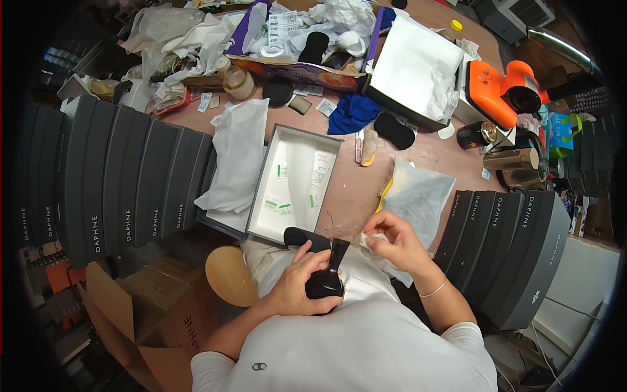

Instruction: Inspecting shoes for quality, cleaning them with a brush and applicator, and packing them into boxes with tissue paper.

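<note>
Close to my body, my left hand [294, 284] is wrapped round a black high-heeled shoe [324, 282], its heel pointing up and its sole facing away from me. To the right of the shoe, my right hand [395, 243] pinches a crumpled white wipe or tissue [367, 244], apart from the shoe. Just beyond the shoe lies an open grey shoe box [273, 227], with white paper and green-and-white labels inside. White tissue paper [238, 144] drapes over the lid to its left. A clear plastic bag [421, 193] lies beyond my right hand.
Rows of dark shoe boxes stand at the left [117, 176] and right [509, 242]. Farther back are a blue cloth [354, 114], black insoles [394, 130], a white-lined box lid [411, 65], an orange device [496, 91] and a glass jar [238, 83]. A cardboard carton [163, 300] sits lower left.
</note>
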Demonstrator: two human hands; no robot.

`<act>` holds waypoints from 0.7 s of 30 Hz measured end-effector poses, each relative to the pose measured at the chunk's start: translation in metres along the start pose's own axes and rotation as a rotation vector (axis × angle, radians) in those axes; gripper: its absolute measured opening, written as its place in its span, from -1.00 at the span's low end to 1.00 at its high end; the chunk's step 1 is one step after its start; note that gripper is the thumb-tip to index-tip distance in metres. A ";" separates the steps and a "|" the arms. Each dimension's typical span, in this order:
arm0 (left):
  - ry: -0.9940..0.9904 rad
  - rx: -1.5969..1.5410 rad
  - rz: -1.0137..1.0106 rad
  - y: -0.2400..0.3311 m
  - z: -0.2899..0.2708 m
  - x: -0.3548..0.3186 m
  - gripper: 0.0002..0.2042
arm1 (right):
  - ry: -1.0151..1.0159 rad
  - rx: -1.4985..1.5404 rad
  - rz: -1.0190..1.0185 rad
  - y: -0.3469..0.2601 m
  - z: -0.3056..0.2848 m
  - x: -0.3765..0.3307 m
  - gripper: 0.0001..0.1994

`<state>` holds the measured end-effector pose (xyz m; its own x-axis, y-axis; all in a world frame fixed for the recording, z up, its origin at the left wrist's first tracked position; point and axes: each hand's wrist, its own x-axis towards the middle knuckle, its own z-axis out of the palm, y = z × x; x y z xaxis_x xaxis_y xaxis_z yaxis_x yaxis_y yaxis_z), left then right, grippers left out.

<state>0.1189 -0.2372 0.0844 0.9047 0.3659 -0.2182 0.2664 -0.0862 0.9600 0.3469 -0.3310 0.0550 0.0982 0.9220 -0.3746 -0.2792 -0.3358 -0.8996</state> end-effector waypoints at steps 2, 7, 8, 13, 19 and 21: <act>-0.021 -0.170 -0.051 -0.010 -0.001 -0.002 -0.28 | 0.052 0.137 -0.006 -0.010 -0.002 -0.006 -0.79; -0.102 -0.364 -0.233 -0.013 -0.007 0.005 -0.36 | 0.045 -0.023 -0.198 -0.012 0.010 -0.002 -0.81; -0.118 -0.314 -0.216 -0.013 -0.005 0.007 -0.37 | 0.044 -0.064 -0.200 -0.013 0.010 -0.002 -0.82; -0.136 -0.120 -0.140 -0.009 -0.001 0.007 -0.37 | -0.093 -0.459 -0.258 -0.026 0.004 0.006 -0.87; -0.038 -0.197 -0.182 -0.014 0.009 0.002 -0.36 | -0.170 -0.637 -0.306 -0.036 0.006 0.007 -0.84; -0.033 -0.206 -0.208 -0.014 0.008 0.004 -0.36 | -0.184 -0.668 -0.337 -0.034 0.007 0.012 -0.84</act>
<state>0.1218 -0.2423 0.0691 0.8488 0.3254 -0.4167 0.3776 0.1785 0.9086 0.3508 -0.3069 0.0824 -0.1011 0.9927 -0.0655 0.3792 -0.0224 -0.9250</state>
